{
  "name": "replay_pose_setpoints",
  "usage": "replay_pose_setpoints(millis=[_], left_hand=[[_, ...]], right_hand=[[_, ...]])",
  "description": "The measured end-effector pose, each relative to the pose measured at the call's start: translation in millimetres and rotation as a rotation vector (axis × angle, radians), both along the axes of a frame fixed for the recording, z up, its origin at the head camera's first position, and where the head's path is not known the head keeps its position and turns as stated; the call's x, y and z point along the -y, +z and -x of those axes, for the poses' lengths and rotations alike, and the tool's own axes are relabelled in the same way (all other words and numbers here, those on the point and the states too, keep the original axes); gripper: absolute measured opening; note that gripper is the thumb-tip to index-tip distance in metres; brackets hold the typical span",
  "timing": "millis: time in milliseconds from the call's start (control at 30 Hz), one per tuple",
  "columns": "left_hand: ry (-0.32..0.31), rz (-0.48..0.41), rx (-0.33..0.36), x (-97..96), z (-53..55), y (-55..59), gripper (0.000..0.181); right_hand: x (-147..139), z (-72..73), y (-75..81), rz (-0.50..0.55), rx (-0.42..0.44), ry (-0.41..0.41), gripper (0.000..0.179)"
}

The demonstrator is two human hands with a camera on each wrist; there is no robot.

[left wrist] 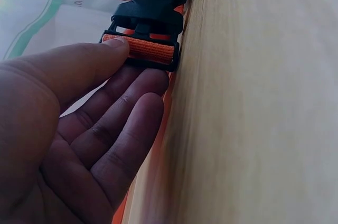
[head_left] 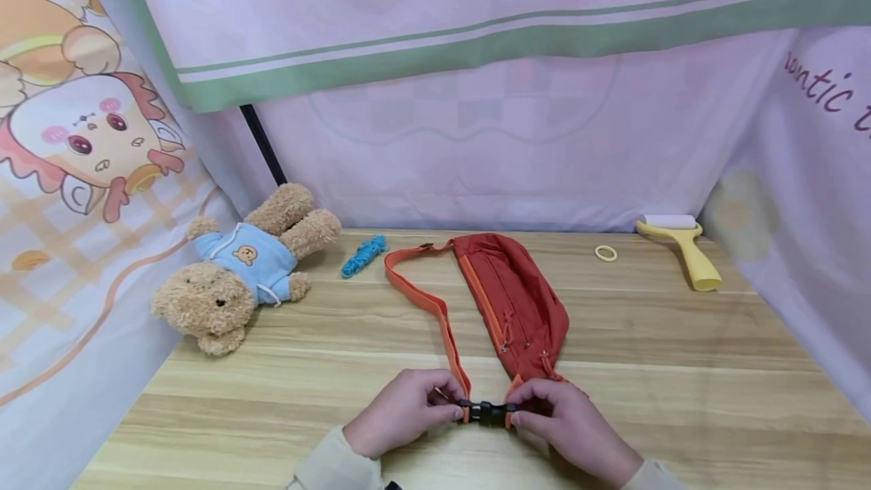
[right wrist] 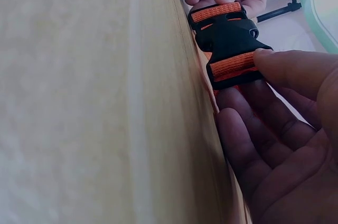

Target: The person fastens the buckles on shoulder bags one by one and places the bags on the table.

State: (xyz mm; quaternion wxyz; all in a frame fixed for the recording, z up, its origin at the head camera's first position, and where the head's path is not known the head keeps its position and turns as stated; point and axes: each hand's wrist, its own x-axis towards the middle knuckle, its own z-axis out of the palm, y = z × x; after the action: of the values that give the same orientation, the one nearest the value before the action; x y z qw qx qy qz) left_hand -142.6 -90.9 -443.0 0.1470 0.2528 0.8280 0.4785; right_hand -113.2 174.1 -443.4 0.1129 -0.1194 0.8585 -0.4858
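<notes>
A red waist bag [head_left: 513,301] lies on the table with its orange strap [head_left: 435,301] looped out to the left. Both strap ends meet at a black side-release buckle [head_left: 487,412] near the front. My left hand [head_left: 411,410] pinches the pronged half [left wrist: 140,49] at its orange webbing, thumb on top and fingers beneath. From the other side, my right hand [head_left: 568,426] pinches the socket half [right wrist: 232,49] the same way. The prongs sit in the socket, and a small opening shows between the two halves in the left wrist view.
A teddy bear [head_left: 231,271] in a blue top lies at the left, beside a blue twisted bundle [head_left: 364,255]. At the back right are a pale yellow ring [head_left: 605,253] and a yellow-handled roller [head_left: 687,248]. Fabric curtains [head_left: 476,150] enclose the wooden table [head_left: 680,369].
</notes>
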Motion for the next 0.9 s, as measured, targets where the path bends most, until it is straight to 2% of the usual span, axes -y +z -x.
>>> replay_pose_setpoints(millis=[267, 567, 900], left_hand=[[-0.002, 0.007, 0.004, -1.6, 0.7, 0.4, 0.004], [0.014, 0.027, -0.026, -1.8, 1.6, -0.9, 0.005], [0.017, -0.042, 0.034, -4.2, 1.1, -5.9, 0.007]], right_hand=[[0, -0.5, -1.7, 0.01, -0.012, -0.003, 0.011], [1, -3.7, -10.9, 0.106, -0.039, -0.005, 0.011], [-1, -4.2, -14.3, 0.165, -0.027, -0.013, 0.014]])
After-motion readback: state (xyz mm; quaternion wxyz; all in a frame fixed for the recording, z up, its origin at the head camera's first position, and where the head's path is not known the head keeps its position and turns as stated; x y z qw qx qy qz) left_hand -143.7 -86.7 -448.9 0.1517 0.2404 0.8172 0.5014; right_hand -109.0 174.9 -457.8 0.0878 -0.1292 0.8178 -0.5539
